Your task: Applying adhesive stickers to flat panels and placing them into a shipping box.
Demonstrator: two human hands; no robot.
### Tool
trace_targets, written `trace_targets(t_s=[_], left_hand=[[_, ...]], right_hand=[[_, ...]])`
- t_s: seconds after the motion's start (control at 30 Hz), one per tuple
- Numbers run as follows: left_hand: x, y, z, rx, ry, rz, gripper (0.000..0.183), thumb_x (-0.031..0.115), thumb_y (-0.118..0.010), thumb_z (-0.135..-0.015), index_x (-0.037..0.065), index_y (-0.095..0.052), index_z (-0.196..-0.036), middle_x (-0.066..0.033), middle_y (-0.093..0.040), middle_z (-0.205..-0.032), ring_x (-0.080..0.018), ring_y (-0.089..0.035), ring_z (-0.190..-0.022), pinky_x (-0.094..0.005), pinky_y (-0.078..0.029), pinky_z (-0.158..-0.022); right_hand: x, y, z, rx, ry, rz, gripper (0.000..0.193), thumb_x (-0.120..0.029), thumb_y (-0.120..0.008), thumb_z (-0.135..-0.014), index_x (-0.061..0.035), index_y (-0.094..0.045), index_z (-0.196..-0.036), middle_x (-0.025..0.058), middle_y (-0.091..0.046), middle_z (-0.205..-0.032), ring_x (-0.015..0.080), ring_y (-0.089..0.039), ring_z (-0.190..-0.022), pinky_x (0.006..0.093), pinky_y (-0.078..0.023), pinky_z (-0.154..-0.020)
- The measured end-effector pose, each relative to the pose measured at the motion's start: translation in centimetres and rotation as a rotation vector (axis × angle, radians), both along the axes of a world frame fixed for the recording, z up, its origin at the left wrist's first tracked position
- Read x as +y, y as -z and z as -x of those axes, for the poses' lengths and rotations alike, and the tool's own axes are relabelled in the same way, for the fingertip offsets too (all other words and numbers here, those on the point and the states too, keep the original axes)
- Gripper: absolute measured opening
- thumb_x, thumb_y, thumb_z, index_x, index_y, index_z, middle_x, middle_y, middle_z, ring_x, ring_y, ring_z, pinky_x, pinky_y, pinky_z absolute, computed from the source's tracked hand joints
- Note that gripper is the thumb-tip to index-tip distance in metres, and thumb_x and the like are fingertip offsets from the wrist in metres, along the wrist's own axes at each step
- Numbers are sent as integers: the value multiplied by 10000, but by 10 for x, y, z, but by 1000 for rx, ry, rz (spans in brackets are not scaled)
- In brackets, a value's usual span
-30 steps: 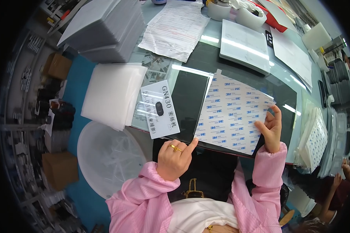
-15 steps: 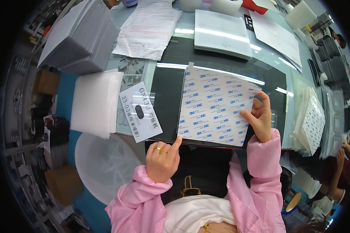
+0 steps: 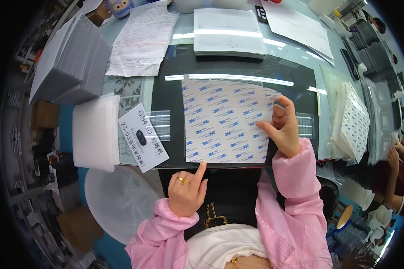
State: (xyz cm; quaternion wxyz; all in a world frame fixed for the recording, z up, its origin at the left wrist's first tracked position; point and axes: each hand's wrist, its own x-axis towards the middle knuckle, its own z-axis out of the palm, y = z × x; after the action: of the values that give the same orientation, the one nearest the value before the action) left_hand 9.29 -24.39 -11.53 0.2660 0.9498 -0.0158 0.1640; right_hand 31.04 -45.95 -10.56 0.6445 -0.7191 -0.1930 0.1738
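Observation:
A white adhesive-backing sheet (image 3: 229,121) with a repeated blue print lies on a dark glossy mat (image 3: 168,89) in front of me. My right hand (image 3: 283,127) grips its right edge, the thumb lying on top and the other fingers curled at the far right corner, which lifts slightly. The extended index finger of my left hand (image 3: 186,190) touches the sheet's near edge, left of its middle. That hand's other fingers are loosely bent and hold nothing. A white printed card (image 3: 155,150) rests to the left of the sheet.
On the left stand a tall stack of grey-white sheets (image 3: 72,62) and a pile of white foam sheets (image 3: 94,134). A paper stack (image 3: 229,31) lies beyond the mat. Bagged blue-printed sheets (image 3: 350,123) are at right. Below the table's left edge is a translucent round bin (image 3: 116,201).
My left index fingertip has shifted right along the sheet's near edge, away from the near left corner. My right hand keeps its hold. The whole view has swung slightly.

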Motion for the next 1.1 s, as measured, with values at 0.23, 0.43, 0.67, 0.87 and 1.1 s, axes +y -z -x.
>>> trace_targets(t_s=[0.23,0.43,0.67,0.87,1.1], left_hand=[[-26,-2,-16,37,103,-33,544,124,-728,-787,20,-608,-1307,-22,-522,-672,-201,-528,-658,-345,-439,-663],[-39,-6,-26,58,169,-53,548,137,-726,-798,4,-597,-1314,-20,-504,-647,-191,-511,-633,-322,-429,-641],[-53,-6,-36,49,224,-61,576,127,-735,-795,-39,-571,-1321,-29,-507,-612,-198,-509,-585,-325,-413,-603],[-67,-5,-39,107,258,-62,646,174,-738,-790,8,-538,-1382,-18,-490,-614,-183,-513,-592,-305,-424,-608],[-79,-3,-44,133,288,-139,695,157,-705,-765,73,-519,-1430,6,-435,-576,-148,-501,-557,-281,-433,-559]], right_hand=[[-4,1,-1,-61,10,70,698,100,-709,-815,-64,-316,-1368,170,-661,-1036,213,-714,-903,291,-605,-761],[-5,3,0,-126,32,118,692,83,-733,-806,-69,-335,-1351,132,-661,-988,162,-703,-833,246,-584,-698],[-4,1,1,-167,44,126,690,58,-764,-793,-68,-358,-1336,71,-626,-892,88,-648,-742,209,-543,-642],[-5,2,1,-180,51,141,695,50,-777,-786,-62,-364,-1333,55,-610,-867,77,-634,-728,204,-535,-632],[-5,0,0,-194,49,152,692,47,-778,-786,-51,-368,-1335,61,-617,-861,82,-638,-730,207,-538,-629]])
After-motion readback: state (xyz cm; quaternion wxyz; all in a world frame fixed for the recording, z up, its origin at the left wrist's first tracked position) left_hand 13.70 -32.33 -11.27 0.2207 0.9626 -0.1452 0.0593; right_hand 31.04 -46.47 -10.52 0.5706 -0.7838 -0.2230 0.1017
